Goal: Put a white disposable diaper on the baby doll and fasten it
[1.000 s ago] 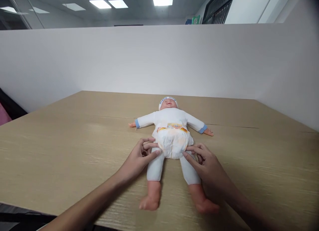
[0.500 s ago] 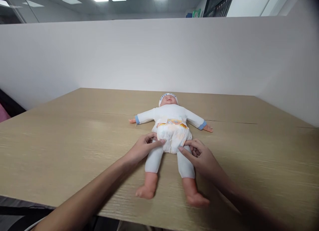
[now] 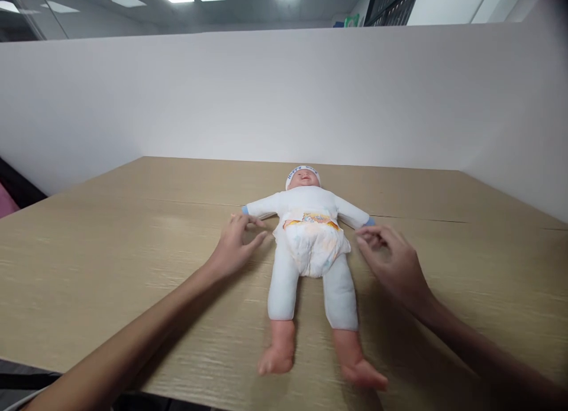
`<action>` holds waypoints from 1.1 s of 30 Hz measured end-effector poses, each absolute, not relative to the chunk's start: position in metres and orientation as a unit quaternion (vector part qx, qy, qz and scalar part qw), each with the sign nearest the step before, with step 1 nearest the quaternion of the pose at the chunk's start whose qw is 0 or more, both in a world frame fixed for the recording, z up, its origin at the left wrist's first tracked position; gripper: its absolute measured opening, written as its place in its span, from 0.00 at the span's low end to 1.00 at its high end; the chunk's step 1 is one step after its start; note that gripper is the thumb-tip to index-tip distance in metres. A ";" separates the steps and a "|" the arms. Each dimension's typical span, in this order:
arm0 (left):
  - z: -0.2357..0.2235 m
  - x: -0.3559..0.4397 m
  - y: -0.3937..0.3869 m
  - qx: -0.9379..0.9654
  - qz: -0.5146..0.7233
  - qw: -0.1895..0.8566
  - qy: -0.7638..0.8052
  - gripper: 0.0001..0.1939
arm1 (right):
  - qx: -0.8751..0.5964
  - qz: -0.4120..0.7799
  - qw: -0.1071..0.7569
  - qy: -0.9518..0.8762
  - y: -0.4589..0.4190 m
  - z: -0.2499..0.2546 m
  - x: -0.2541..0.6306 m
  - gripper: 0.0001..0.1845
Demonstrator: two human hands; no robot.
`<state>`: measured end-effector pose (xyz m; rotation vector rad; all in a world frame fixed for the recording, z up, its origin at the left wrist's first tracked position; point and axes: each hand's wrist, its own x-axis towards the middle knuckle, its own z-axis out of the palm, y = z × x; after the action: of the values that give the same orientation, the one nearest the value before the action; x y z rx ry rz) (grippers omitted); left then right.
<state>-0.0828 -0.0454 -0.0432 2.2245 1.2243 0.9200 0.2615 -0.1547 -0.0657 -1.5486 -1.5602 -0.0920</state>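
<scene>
A baby doll [image 3: 308,201] lies on its back on the table, arms spread and legs toward me. It wears a white suit with blue cuffs, a lettered white headband and a white diaper [image 3: 313,251] with an orange printed waistband. My left hand [image 3: 235,242] is open to the left of the diaper, thumb and fingers apart, nothing in it. On the other side, my right hand [image 3: 394,263] is loosely curled beside the diaper, thumb and index tips slightly apart, with nothing visible in it. Both hands hide the doll's hands.
The doll lies on a light wood table [image 3: 133,269] with a thin seam across its far part. A white partition [image 3: 266,97] rises behind the table and continues along the right. At the far left edge are black and pink items [image 3: 13,192].
Both my hands have left the diaper's leg openings and moved outward and up to either side of it. The doll's legs now show fully and sit slightly nearer and farther right.
</scene>
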 end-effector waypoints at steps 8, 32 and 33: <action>-0.074 -0.047 0.046 0.847 0.241 -0.023 0.474 0.25 | -0.671 -0.118 0.274 -0.679 -0.042 -0.098 0.307 0.28; -0.042 -0.112 -0.310 0.819 0.205 0.275 0.461 0.28 | -0.621 0.295 0.372 -0.624 -0.293 -0.008 0.266 0.22; -0.062 -0.122 -0.340 0.818 0.170 0.311 0.453 0.27 | -0.610 0.314 0.358 -0.634 -0.321 -0.006 0.261 0.24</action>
<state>-0.1219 -0.3404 -0.0620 2.1596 1.1968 0.4489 0.2608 -0.3206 -0.0057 -1.5742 -1.6350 0.8098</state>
